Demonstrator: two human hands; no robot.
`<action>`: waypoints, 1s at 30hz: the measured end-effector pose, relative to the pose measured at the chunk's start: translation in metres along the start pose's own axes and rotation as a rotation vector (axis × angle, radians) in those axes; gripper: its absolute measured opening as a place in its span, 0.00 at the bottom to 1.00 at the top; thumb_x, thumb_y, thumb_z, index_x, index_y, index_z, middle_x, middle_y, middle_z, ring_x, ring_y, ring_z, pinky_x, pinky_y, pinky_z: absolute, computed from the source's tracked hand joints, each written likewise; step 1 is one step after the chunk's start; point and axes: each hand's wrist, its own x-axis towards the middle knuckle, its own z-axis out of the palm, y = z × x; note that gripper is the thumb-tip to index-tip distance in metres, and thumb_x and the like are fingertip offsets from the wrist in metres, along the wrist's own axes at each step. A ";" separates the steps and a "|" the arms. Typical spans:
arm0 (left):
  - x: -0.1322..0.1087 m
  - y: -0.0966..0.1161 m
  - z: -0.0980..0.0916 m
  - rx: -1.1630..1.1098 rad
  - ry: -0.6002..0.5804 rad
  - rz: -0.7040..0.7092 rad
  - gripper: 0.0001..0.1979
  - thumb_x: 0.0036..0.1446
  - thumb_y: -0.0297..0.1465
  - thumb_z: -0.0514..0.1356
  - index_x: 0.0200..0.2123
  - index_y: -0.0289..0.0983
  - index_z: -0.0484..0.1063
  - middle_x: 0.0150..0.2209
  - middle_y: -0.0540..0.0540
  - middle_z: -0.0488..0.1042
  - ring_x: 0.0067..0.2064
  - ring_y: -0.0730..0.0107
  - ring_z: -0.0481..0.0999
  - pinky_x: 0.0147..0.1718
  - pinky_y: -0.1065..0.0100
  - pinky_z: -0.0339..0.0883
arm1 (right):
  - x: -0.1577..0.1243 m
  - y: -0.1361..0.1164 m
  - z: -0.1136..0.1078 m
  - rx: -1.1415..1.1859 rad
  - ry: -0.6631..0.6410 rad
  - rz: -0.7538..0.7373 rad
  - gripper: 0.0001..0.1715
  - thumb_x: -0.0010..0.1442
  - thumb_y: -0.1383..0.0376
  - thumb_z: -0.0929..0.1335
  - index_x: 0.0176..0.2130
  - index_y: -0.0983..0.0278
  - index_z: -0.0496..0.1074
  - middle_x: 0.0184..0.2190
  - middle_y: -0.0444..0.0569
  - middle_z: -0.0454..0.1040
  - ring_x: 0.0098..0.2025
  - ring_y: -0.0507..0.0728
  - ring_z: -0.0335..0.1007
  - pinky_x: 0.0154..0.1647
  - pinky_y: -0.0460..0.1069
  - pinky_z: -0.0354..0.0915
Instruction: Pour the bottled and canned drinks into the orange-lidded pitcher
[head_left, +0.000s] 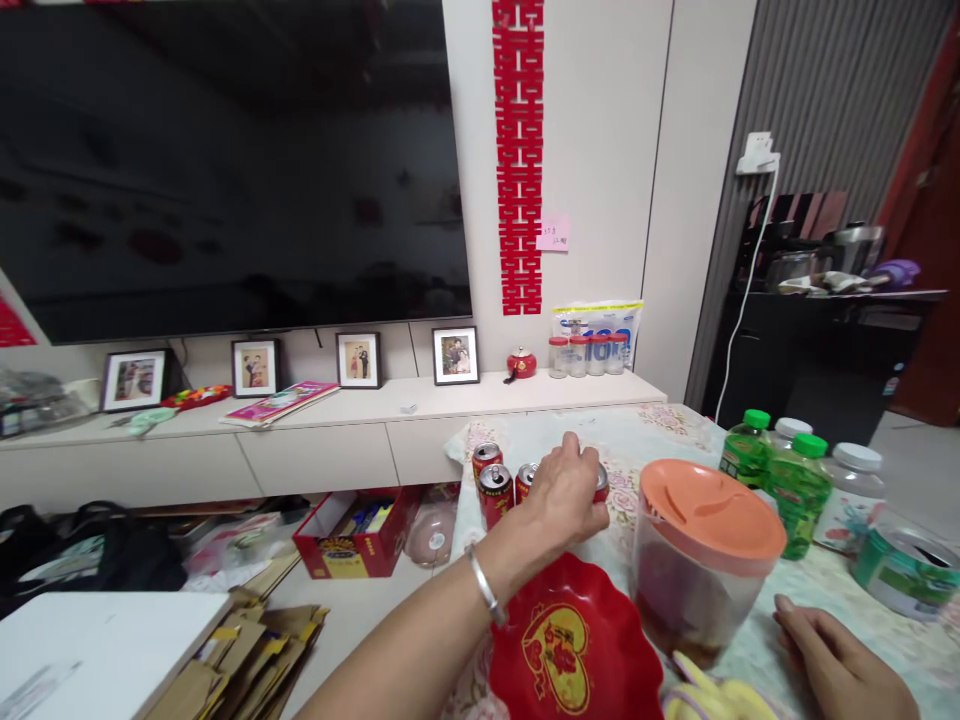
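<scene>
My left hand [564, 490], a silver bangle on its wrist, is closed among the small red drink cans. Its bent fingers are around a red can [601, 484] that shows only in part beside the thumb. To the left of the hand stand more red cans [496, 492], several with their tops in view. Below the wrist lies a red scalloped tray [574, 655] with a gold heart print. At the lower right, my right hand [844, 660] rests low over the tablecloth, loosely open with nothing visible in it. A clear tub with an orange lid [712, 510] stands between the hands.
Green-capped bottles [799, 490], a white-capped jar [851, 495] and a green tin [907, 570] stand on the right. Yellow peel-like pieces [716, 697] lie by the tub. Behind runs a white cabinet [375, 400] with framed photos and glass jars; cardboard [251, 650] is lower left.
</scene>
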 end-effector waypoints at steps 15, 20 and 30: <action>-0.110 -0.015 0.113 -0.548 0.398 -0.184 0.36 0.55 0.28 0.61 0.67 0.34 0.60 0.57 0.35 0.71 0.61 0.46 0.73 0.62 0.44 0.70 | -0.009 -0.001 0.006 0.145 0.037 -0.015 0.25 0.49 0.42 0.71 0.23 0.60 0.72 0.18 0.44 0.69 0.25 0.57 0.62 0.31 0.54 0.59; -0.114 -0.006 0.133 -0.659 0.550 -0.297 0.34 0.58 0.31 0.61 0.67 0.36 0.59 0.59 0.36 0.68 0.64 0.47 0.72 0.63 0.43 0.69 | -0.005 -0.006 0.009 0.418 0.008 -0.039 0.29 0.50 0.40 0.74 0.35 0.62 0.77 0.32 0.50 0.80 0.34 0.60 0.74 0.39 0.55 0.70; -0.108 0.016 0.147 -1.012 0.551 -0.604 0.28 0.55 0.32 0.62 0.59 0.40 0.62 0.56 0.37 0.72 0.60 0.50 0.76 0.61 0.47 0.71 | 0.010 -0.032 0.021 0.822 -0.250 -0.049 0.35 0.47 0.42 0.79 0.47 0.58 0.82 0.53 0.57 0.83 0.55 0.70 0.79 0.48 0.60 0.76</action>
